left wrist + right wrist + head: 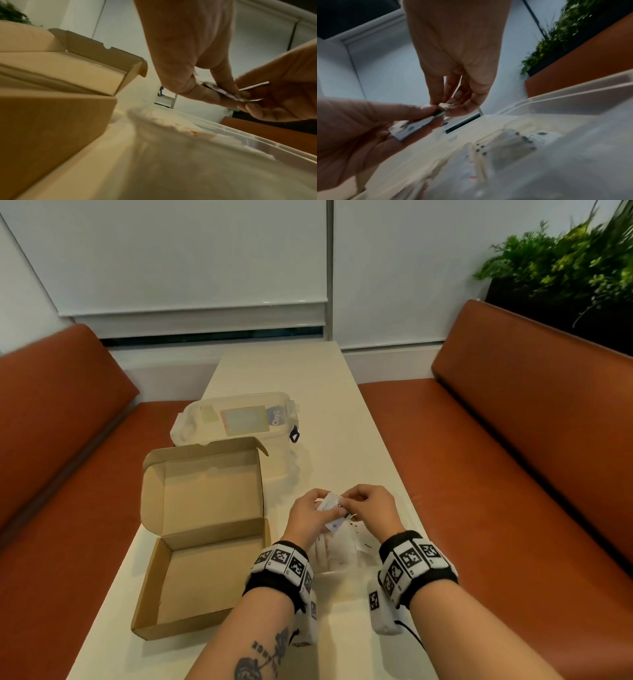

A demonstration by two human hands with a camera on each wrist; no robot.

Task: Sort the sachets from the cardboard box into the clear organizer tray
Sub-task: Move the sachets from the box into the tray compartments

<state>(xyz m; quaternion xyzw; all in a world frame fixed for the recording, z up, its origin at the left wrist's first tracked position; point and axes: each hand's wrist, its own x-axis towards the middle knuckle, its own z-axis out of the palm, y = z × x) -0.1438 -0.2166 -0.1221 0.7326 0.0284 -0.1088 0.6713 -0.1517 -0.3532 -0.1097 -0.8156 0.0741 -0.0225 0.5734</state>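
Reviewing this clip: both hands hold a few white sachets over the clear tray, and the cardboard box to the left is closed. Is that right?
Not quite. The cardboard box is open, its lid folded back and its inside bare, as the head view shows. The rest holds: the left hand and right hand both pinch the white sachets over the clear tray.
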